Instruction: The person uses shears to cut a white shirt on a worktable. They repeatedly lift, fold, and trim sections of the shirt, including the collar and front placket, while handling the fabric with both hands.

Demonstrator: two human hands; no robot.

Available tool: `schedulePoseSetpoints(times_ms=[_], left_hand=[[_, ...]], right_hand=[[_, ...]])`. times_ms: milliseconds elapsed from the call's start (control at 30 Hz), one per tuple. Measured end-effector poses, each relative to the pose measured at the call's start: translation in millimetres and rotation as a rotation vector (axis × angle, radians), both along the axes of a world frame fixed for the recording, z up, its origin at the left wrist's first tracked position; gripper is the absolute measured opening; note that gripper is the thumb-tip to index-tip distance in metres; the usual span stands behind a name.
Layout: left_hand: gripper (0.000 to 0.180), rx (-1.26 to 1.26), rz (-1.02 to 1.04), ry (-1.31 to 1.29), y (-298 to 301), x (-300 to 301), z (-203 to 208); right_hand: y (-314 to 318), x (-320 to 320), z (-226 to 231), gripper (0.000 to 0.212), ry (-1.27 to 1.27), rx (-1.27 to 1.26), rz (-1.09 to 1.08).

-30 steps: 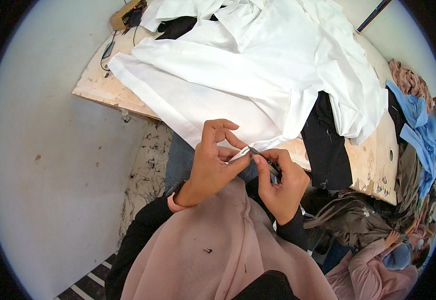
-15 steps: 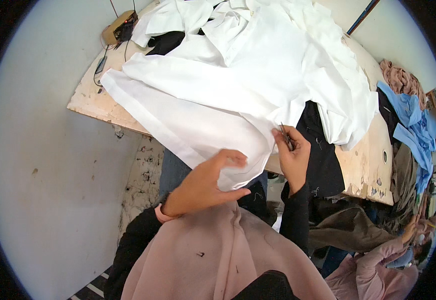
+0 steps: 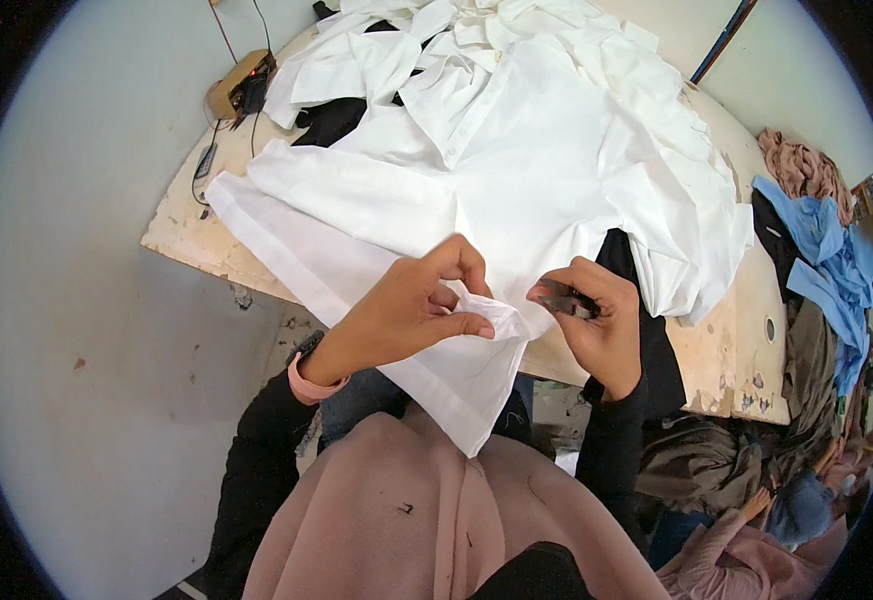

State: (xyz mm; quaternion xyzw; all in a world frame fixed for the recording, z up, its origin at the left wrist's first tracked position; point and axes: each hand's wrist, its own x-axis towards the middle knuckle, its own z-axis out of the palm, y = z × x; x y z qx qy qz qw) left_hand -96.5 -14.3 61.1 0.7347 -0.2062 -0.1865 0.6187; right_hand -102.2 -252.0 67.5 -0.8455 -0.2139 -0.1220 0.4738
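Tbl (image 3: pixel 181 222) part-hid under wht shirt (image 3: pixel 531 150)

A tan box (image 3: pixel 233 88) is sitting along the left edge of the table (image 3: pixel 178 222), and a small grey device (image 3: pixel 206 160) is lying nearer its front left corner. Black cloth (image 3: pixel 664 375) is lying at the front edge, toward the right. Blue cloth (image 3: pixel 824 250) is bunching beside the right edge; beyond the front right corner, a co-worker's pink sleeve (image 3: pixel 721 550) is showing.

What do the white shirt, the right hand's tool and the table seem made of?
Shirt: matte cloth, perhaps cotton blend, from its soft folds. Tool: probably metal, from its dark grey sheen. Table: likely plywood, worn, given its pale tan, chipped surface.
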Motion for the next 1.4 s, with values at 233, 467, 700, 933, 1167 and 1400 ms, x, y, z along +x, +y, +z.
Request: schedulePoseSetpoints(times_ms=[233,467,700,933,1167,1400], left_hand=[[0.032,-0.123,-0.045,0.008,-1.1,3.5,-10.8],[0.046,0.021,0.122,-0.155,-4.3,3.9,-9.2],[0.049,0.096,0.078,-0.267,-5.0,-0.8,-14.1],[0.064,0.102,0.151,-0.241,-8.6,-1.8,-8.6],[0.053,0.327,0.008,-0.527,-5.4,10.7,-14.3],[0.045,0.555,0.09,-0.635,42.2,29.1,-6.9]], right_hand=[[18.8,-3.2,5.6,0.022,-0.05,-0.068,-0.205],[29.9,-19.1,8.4,0.032,0.129,-0.251,-0.259],[40.4,-16.7,-2.4,0.03,0.069,-0.343,-0.26],[35.1,-19.8,0.5,0.025,0.098,-0.336,-0.298],[19.1,-16.6,-9.4,0.018,0.242,0.197,-0.001],[9.1,-5.7,-7.8,0.008,0.205,0.626,-0.347]])
